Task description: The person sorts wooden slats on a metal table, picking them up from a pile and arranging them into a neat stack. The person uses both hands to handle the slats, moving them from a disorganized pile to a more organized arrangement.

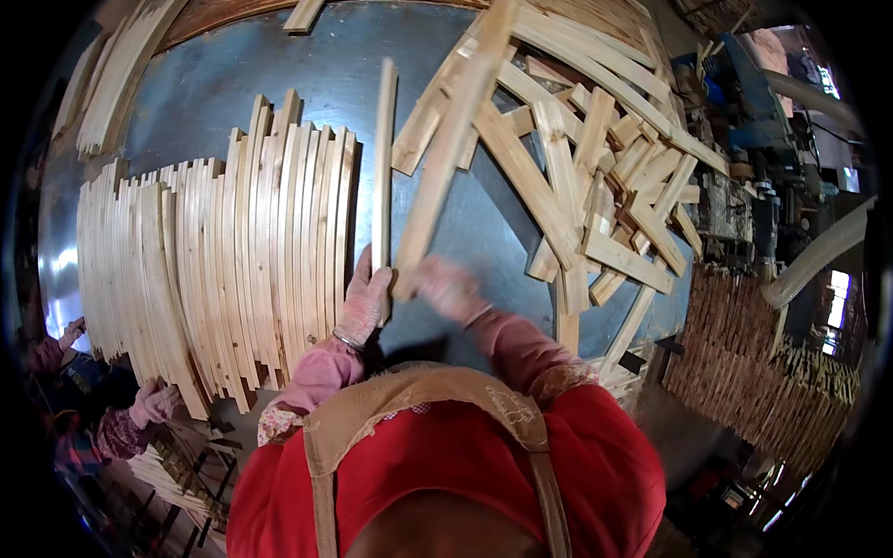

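My left hand [363,299], in a pale knitted glove, grips the near end of a narrow wooden strip [384,149] that points away from me on the metal tabletop [279,56]. To the right, my gloved right hand [448,290] is smeared by motion. It appears closed on the near end of a wider wooden board [445,167], which slants away to the upper right and is blurred at its far part. Left of my left hand, many wooden strips [279,232] lie side by side in a tight row with uneven ends.
A jumbled heap of wooden boards [595,177] covers the right of the table. More strips [121,84] lie at the far left. Another person's gloved hand [153,402] rests by the row's near left corner. Machinery [744,186] and stacked wood [753,363] stand to the right.
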`<move>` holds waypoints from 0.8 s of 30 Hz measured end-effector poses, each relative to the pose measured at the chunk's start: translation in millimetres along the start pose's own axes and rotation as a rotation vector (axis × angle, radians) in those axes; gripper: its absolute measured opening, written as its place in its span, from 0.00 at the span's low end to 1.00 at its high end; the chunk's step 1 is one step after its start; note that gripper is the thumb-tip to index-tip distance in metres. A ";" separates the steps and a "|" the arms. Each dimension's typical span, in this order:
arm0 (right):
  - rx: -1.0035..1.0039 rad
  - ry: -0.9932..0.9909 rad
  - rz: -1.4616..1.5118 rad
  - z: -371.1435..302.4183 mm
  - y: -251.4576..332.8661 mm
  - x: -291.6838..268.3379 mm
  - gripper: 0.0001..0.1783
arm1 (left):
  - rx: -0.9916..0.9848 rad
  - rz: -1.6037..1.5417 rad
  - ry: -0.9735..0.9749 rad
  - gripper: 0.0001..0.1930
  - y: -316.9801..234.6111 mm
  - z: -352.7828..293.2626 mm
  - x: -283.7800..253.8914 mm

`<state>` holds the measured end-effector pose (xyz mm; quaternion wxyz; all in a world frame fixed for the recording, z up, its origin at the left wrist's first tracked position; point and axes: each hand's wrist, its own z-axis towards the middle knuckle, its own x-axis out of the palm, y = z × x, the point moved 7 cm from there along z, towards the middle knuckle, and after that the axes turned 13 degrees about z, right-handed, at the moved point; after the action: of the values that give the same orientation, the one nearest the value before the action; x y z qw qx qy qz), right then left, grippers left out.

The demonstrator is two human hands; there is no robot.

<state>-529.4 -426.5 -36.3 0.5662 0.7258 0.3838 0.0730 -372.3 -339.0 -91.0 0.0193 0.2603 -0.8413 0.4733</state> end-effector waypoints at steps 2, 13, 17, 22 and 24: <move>-0.113 0.148 -0.205 -16.7 19.4 22.4 0.19 | -0.181 0.224 0.144 0.45 -31.3 -14.2 15.7; -0.018 -0.406 -0.651 46.3 -19.4 -197.9 0.33 | -0.133 0.525 0.024 0.33 -41.3 -48.6 6.4; 0.175 -0.157 -0.215 54.6 -9.9 -85.4 0.30 | 0.048 1.012 -0.281 0.44 -12.4 -54.6 -28.6; 0.030 0.200 -0.280 77.0 19.1 15.2 0.36 | 0.091 1.359 -0.345 0.56 -11.8 -57.5 -1.6; -0.122 -0.079 -0.666 125.8 50.7 -39.2 0.37 | 0.075 1.383 -0.347 0.55 -10.3 -54.9 -1.2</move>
<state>-464.6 -551.1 -22.8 0.6158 0.5277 0.5724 -0.1215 -378.3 -298.5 -53.0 -0.4286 -0.2611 -0.7876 0.3575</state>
